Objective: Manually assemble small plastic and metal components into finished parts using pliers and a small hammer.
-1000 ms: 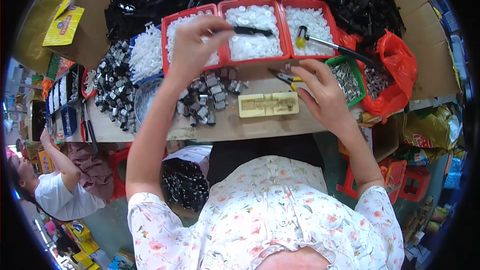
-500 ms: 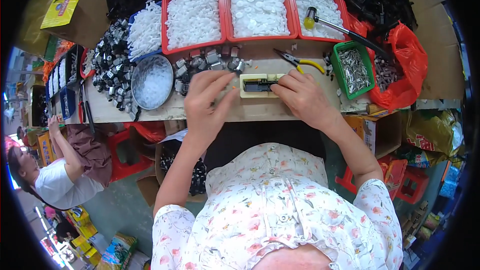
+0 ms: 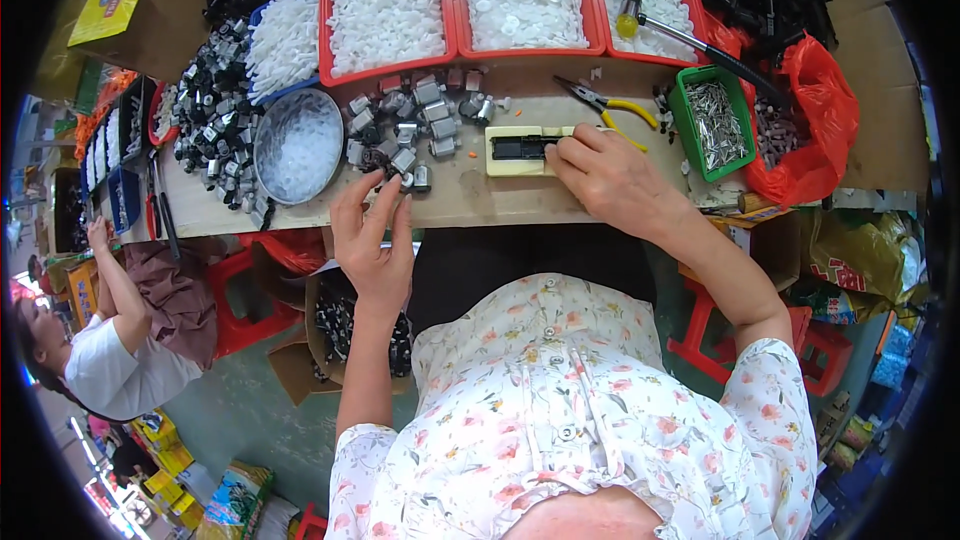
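My left hand is at the table's near edge with its fingers apart and nothing between them. Its fingertips are just in front of several small silver motors with black ends. My right hand is closed over the right end of a cream-coloured fixture block. A long black plastic part lies in the block's recess, and my right fingertips pinch its right end, which they hide.
Behind the block stand red trays of white plastic pieces. To the right are yellow-handled pliers, a green tray of metal pins, a screwdriver and a red bag. A round metal dish is left; another person sits beyond.
My left hand has moved away from the block, left and toward me, to the motors. Some motors now lie nearer the table's front edge. My right hand stays at the block.
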Tool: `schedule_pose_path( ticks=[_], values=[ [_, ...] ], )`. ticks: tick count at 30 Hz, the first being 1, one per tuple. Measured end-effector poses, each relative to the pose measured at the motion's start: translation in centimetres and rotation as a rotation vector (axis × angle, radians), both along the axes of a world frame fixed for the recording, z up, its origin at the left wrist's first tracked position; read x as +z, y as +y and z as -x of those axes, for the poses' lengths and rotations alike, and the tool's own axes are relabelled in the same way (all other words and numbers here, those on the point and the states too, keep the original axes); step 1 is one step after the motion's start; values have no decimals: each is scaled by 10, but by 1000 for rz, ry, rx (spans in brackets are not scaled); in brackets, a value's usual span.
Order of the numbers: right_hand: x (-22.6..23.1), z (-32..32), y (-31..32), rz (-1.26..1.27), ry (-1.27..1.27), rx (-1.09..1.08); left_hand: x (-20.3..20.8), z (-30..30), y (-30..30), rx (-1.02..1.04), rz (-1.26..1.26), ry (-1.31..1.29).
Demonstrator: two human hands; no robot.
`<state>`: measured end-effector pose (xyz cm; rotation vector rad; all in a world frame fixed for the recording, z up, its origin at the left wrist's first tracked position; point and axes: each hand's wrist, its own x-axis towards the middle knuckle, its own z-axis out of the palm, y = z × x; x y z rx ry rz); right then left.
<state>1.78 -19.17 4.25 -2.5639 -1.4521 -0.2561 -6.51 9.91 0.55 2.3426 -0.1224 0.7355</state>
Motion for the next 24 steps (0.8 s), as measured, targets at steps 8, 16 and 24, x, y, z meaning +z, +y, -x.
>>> schedule_pose_path(
  ticks=[8,16,24],
  values=[
    [10,10,36,-63,29,-96,-7,-4,4,-3,49,19],
    [-35,17,132,-255,-15,-177,-7,-13,8,-32,22,33],
    [-30,24,118,-294,129,-210,-19,-18,5,-18,65,19]
  ],
)
